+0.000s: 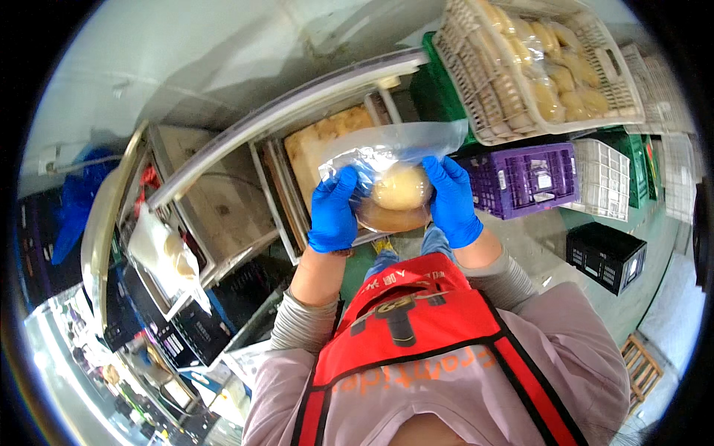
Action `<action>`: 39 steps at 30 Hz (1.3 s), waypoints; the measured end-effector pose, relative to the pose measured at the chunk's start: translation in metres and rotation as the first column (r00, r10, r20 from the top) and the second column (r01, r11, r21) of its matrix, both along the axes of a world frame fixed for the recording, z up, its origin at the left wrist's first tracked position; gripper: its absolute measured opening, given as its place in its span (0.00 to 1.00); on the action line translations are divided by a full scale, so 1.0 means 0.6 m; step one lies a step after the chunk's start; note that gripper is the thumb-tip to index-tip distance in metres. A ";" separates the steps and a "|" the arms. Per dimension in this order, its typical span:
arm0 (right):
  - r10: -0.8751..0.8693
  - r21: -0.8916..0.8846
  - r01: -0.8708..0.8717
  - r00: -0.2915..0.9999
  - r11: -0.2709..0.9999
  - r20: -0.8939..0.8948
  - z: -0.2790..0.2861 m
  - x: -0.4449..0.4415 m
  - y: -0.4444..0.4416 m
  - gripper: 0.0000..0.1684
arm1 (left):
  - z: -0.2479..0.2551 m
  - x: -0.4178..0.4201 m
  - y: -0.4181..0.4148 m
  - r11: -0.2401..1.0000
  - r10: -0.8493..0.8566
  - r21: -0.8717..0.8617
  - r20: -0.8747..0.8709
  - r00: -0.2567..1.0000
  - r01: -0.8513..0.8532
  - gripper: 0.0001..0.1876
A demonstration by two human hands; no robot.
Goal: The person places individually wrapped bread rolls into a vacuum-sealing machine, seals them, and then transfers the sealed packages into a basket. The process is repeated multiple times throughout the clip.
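Both hands wear blue gloves and hold up a clear plastic bag (385, 146) in front of my body. Inside it lies a smooth, pale yellow, rounded piece of food (403, 188), perhaps a peeled potato. A browner area shows low in the bag; I cannot tell whether it is a second piece. My left hand (333, 212) pinches the left side of the bag, and my right hand (454, 203) grips the right side. The bag's loose upper part spreads away from me, over a stained, pale board (321, 139).
At upper right, a white plastic crate (485, 83) holds several bags of similar yellow food. Below it stand a purple crate (524, 178) and a white crate (602, 175). A black crate (605, 256) rests on the floor. A metal rail (301, 108) curves beyond the board.
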State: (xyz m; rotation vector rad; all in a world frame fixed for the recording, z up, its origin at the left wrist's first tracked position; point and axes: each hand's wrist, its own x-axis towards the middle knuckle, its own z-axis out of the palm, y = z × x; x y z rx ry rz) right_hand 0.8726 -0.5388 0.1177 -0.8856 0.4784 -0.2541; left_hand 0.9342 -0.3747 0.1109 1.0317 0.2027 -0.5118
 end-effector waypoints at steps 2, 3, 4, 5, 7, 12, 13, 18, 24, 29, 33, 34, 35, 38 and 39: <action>-0.083 0.060 0.082 0.997 0.995 0.003 0.016 -0.002 -0.045 0.08 | 0.039 -0.001 -0.053 0.999 -0.034 -0.006 0.076 0.997 0.035 0.09; -0.115 0.052 0.115 0.993 0.992 -0.008 0.025 -0.007 -0.068 0.07 | 0.053 -0.001 -0.081 0.998 -0.055 -0.010 0.110 0.992 0.057 0.10; -0.147 0.044 0.148 0.989 0.988 -0.020 0.036 -0.012 -0.092 0.07 | 0.062 0.000 -0.108 0.995 -0.100 0.009 0.171 0.980 0.100 0.14; -0.181 0.036 0.182 0.983 0.983 -0.032 0.046 -0.018 -0.115 0.07 | 0.070 0.004 -0.135 0.989 -0.115 -0.074 0.176 0.978 0.129 0.15; -0.273 0.006 0.273 0.962 0.962 -0.016 0.058 -0.032 -0.155 0.08 | 0.082 0.010 -0.184 0.954 -0.143 -0.238 0.180 0.973 0.184 0.17; -0.342 0.012 0.342 0.938 0.940 0.052 0.092 -0.050 -0.249 0.10 | 0.082 0.023 -0.299 0.922 -0.150 -0.343 0.116 0.982 0.181 0.16; -0.348 0.017 0.348 0.936 0.937 0.059 0.094 -0.051 -0.270 0.10 | 0.088 0.025 -0.324 0.934 -0.143 -0.312 0.116 0.983 0.173 0.16; -0.247 -0.093 0.256 0.965 0.962 0.093 0.120 -0.055 -0.354 0.14 | 0.093 0.046 -0.412 0.942 -0.175 -0.273 0.091 0.980 0.193 0.17; 0.035 -0.527 0.022 0.995 0.849 0.097 0.122 -0.048 -0.422 0.51 | 0.136 0.061 -0.481 0.924 -0.211 -0.327 -0.008 0.977 0.197 0.14; -0.052 -0.575 0.110 0.992 0.811 0.116 0.136 -0.016 -0.499 0.46 | 0.157 0.089 -0.526 0.949 -0.165 -0.244 0.149 0.975 0.198 0.16; -0.104 -0.403 0.067 0.992 0.913 -0.071 0.167 0.045 -0.650 0.31 | 0.218 0.148 -0.521 0.998 -0.052 0.054 0.404 0.913 0.033 0.19; -0.081 -0.380 0.050 0.995 0.924 -0.064 0.158 0.055 -0.706 0.31 | 0.223 0.157 -0.519 0.996 -0.038 0.090 0.421 0.906 0.000 0.20; 0.018 -0.296 -0.047 0.995 0.954 -0.101 0.158 0.069 -0.741 0.30 | 0.213 0.160 -0.506 0.995 -0.070 0.092 0.391 0.918 0.037 0.21; 0.159 -0.219 -0.274 0.888 0.936 -0.432 0.115 0.099 -0.823 0.31 | 0.158 0.142 -0.476 0.985 -0.127 0.146 0.288 0.949 0.087 0.22; 0.203 -0.179 -0.343 0.823 0.922 -0.530 0.093 0.103 -0.842 0.31 | 0.128 0.129 -0.462 0.979 -0.181 0.143 0.254 0.950 0.148 0.21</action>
